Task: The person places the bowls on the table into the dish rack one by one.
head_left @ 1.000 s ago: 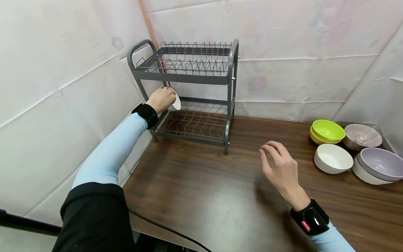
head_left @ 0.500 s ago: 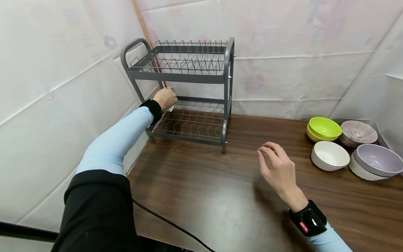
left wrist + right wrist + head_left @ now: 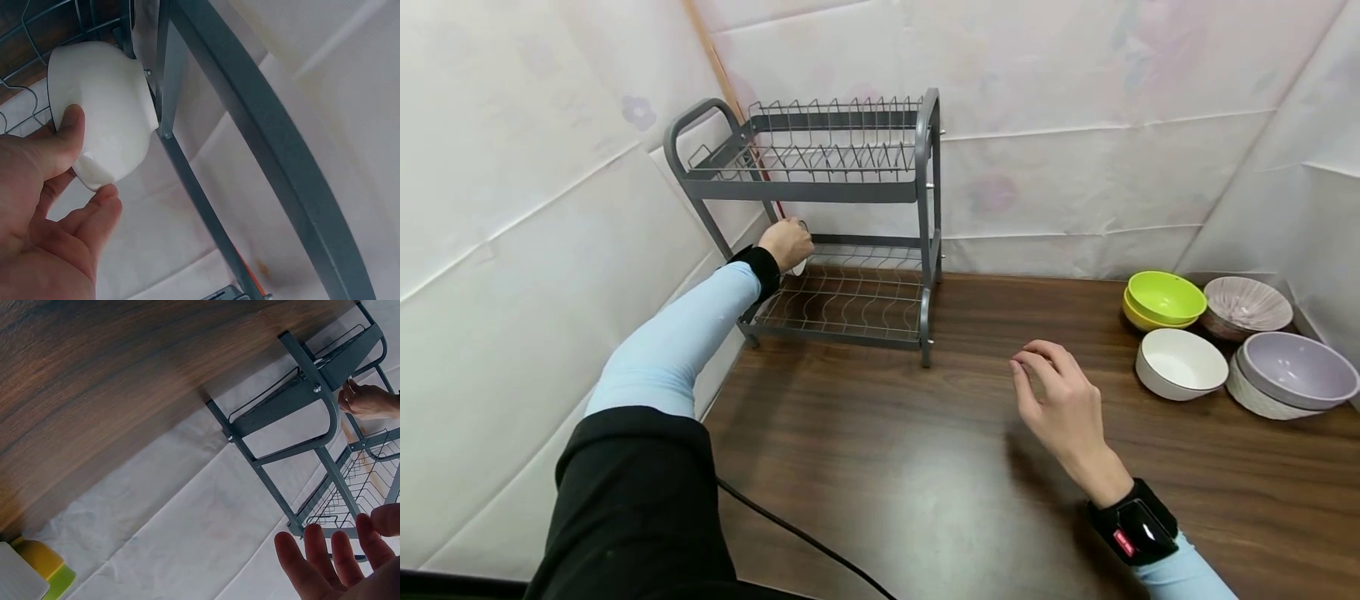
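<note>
My left hand [image 3: 787, 243] reaches into the left end of the lower tier of a grey two-tier dish rack [image 3: 820, 192]. It holds a small white bowl [image 3: 103, 112], mostly hidden behind the hand in the head view. In the left wrist view the bowl stands on its side, its foot turned towards the rack's end frame and its rim towards the wires. My thumb lies on its outer wall, and the fingers are at its lower edge. My right hand [image 3: 1063, 408] hovers over the table right of the rack, fingers loosely bent, holding nothing.
At the right of the wooden table [image 3: 880, 467] are a green bowl [image 3: 1167, 297] in a yellow one, a white bowl [image 3: 1182, 363], a patterned bowl [image 3: 1247, 304] and a lilac bowl [image 3: 1297, 369] on a white one. A cable [image 3: 797, 533] crosses the front edge.
My left hand has turned and moved slightly deeper into the rack's lower tier with the bowl, which shows less now. The head view has shifted a little; my right hand keeps its pose.
</note>
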Demonstrator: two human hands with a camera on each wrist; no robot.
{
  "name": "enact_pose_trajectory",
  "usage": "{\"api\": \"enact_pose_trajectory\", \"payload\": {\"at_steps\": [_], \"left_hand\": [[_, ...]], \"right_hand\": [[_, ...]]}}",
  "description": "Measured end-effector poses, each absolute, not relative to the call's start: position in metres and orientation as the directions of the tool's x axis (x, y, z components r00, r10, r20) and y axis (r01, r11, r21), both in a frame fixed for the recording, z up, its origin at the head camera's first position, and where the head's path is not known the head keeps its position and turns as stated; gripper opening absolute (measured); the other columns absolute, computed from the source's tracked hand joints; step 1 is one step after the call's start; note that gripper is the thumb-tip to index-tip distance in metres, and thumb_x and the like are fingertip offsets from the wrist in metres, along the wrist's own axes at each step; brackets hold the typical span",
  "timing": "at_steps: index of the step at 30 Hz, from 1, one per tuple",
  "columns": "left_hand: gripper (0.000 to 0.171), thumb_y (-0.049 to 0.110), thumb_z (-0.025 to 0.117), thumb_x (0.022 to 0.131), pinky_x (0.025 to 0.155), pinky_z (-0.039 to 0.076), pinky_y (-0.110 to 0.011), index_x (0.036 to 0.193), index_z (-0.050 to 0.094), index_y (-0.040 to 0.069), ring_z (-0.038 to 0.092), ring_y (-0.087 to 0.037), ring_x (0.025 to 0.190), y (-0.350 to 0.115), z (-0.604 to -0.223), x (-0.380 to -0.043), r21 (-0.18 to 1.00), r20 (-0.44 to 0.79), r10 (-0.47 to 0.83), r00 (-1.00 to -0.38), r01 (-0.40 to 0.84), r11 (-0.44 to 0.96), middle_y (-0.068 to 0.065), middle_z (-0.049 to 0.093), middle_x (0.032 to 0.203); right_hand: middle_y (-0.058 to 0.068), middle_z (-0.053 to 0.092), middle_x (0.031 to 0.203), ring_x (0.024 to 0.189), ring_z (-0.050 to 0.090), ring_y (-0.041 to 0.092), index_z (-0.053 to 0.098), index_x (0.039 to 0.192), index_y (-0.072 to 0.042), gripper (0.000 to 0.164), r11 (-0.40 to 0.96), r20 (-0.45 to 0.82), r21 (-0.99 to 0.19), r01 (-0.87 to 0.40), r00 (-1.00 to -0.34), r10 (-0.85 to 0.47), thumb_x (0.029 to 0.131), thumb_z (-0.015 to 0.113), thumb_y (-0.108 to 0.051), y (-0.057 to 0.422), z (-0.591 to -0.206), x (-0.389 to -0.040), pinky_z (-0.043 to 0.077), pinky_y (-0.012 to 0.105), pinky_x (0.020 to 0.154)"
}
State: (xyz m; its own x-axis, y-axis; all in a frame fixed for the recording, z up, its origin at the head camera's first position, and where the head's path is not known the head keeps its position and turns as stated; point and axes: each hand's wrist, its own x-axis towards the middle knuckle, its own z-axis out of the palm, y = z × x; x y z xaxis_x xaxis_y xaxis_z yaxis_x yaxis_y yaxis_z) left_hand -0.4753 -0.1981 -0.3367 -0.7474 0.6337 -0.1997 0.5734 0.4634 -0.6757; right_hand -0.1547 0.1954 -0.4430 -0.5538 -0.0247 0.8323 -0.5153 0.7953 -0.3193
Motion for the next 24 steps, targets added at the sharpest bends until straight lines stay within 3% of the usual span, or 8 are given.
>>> {"api": "enact_pose_trajectory", "payload": {"at_steps": [11, 17, 24], "left_hand": [[0.013, -0.007, 0.071, 0.097, 0.094, 0.056, -0.053, 0.108, 0.077, -0.005, 0.064, -0.042, 0.105, -0.212, -0.339, -0.476, -0.651, -0.133, 0.661, -0.739, 0.568, 0.504, -0.018, 0.072, 0.112], [0.005, -0.004, 0.074, 0.095, 0.085, 0.057, -0.051, 0.096, 0.077, 0.000, 0.065, -0.041, 0.105, -0.223, -0.343, -0.474, -0.652, -0.081, 0.692, -0.717, 0.564, 0.508, -0.015, 0.070, 0.106], [0.006, -0.002, 0.075, 0.095, 0.081, 0.057, -0.051, 0.093, 0.077, 0.003, 0.063, -0.041, 0.105, -0.230, -0.345, -0.471, -0.669, -0.044, 0.711, -0.702, 0.549, 0.500, -0.015, 0.069, 0.106]], "right_hand": [[0.014, 0.069, 0.107, 0.093, 0.069, 0.032, 0.077, 0.100, -0.001, 0.010, 0.792, 0.829, -0.323, -0.518, -0.558, -0.026, 0.095, 0.074, -0.010, 0.194, -0.443, -0.156, 0.056, 0.051, 0.056], [0.012, 0.069, 0.108, 0.093, 0.069, 0.030, 0.077, 0.100, -0.002, 0.010, 0.786, 0.827, -0.329, -0.524, -0.561, -0.028, 0.095, 0.074, -0.011, 0.192, -0.444, -0.158, 0.055, 0.050, 0.056], [0.013, 0.068, 0.109, 0.095, 0.068, 0.031, 0.076, 0.101, -0.002, 0.011, 0.785, 0.814, -0.333, -0.523, -0.580, -0.042, 0.097, 0.073, -0.011, 0.192, -0.447, -0.159, 0.057, 0.050, 0.059]]}}
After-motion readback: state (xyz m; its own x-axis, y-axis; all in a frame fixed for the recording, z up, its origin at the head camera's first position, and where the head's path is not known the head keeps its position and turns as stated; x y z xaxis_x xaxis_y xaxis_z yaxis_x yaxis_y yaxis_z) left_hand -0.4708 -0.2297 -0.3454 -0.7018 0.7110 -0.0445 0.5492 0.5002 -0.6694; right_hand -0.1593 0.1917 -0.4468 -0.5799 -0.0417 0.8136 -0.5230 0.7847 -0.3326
